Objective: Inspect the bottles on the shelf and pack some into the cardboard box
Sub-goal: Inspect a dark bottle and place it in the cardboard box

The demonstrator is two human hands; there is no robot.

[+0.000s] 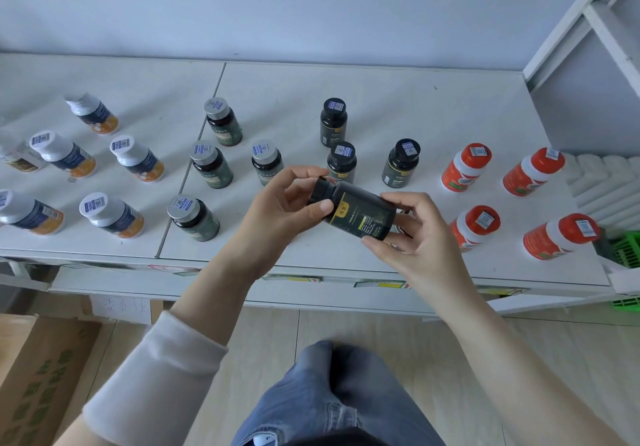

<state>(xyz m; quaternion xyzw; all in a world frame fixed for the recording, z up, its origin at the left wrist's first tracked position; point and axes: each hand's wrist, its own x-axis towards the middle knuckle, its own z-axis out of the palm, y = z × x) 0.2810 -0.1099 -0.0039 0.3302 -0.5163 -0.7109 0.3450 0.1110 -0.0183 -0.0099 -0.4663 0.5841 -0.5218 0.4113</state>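
Black bottle [353,215] with a black cap and a dark label with yellow print is what's being checked right now. It's held on its side above the front part of the white shelf [381,99], cap pointing left. Left hand [280,206] is pinching it at the cap end, thumb across the shoulder of the bottle and fingers curled over the cap. Right hand [412,234] grips the bottom end, thumb on top and fingers wrapped underneath.

Everything else stands upright on the shelf in colour groups. Far left are the white-capped bottles [135,158] with blue and orange labels. Next come the grey-capped dark green ones [223,126], four of them. Behind the hands there are three more black-capped bottles [333,121], same kind as the one being held. Over on the right, four red bottles [465,168] with red caps and white collars. Pretty much every cap has a small code sticker on top.

Cardboard box [38,373] with green print sits on the floor at the bottom left, well away from the hands and below the shelf edge.
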